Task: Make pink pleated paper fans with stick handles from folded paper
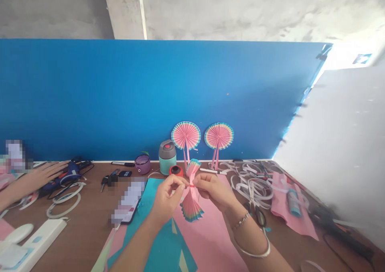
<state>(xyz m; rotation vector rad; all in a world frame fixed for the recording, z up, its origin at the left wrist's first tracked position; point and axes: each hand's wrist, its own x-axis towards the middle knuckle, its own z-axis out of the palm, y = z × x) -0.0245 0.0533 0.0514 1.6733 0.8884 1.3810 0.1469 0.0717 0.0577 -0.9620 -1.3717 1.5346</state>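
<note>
A pleated paper fan (pixel 192 212), pink with yellow and blue edges, stands upright between my hands above the sheets. Its waist is gathered by a thin red string (pixel 191 186), and both ends flare out. My left hand (pixel 170 196) is closed in a pinch at the string's left side. My right hand (pixel 214 190) pinches at the fan's waist from the right; whether it also grips the string is hidden by the fingers. Below lie a pink paper sheet (pixel 212 228) and a teal paper sheet (pixel 162 240). Two round finished paper fans (pixel 185 136) lean on the blue panel.
Behind stand a teal-and-grey flask (pixel 167 160), a purple cup (pixel 142 164) and a red tape roll (pixel 175 170). Scissors (pixel 255 208) and tangled white strips (pixel 249 180) lie right. A phone (pixel 129 202), keys (pixel 108 180) and a power strip (pixel 42 244) lie left, near another person's hand (pixel 49 172).
</note>
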